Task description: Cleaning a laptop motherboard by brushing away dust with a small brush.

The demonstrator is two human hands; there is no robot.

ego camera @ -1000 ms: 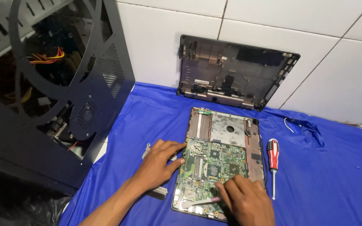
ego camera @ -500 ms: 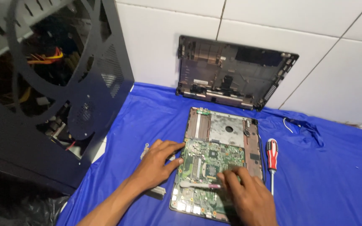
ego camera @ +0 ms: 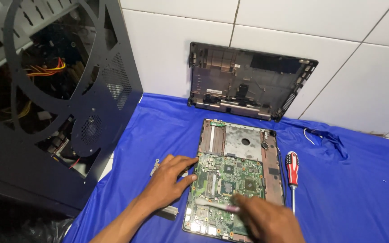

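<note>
Steadying green motherboard (ego camera: 228, 180) edge, left hand (ego camera: 169, 180) flat, fingers spread; right hand (ego camera: 266, 220) grips pale brush (ego camera: 214, 204) across board; red screwdriver (ego camera: 292, 173) beside.

A small white label (ego camera: 214, 91) is seen on the inside of the black laptop shell (ego camera: 248, 81) that is propped against the tiled wall; it is a narrow rectangle, set low on the shell's left half, and its print is too small to be made out. A pale, squarish sticker (ego camera: 44, 115) is seen inside the open computer case (ego camera: 68, 90) at the left, behind the round cut-out, partly hidden by the panel. No packages, signs or screens are seen.
</note>
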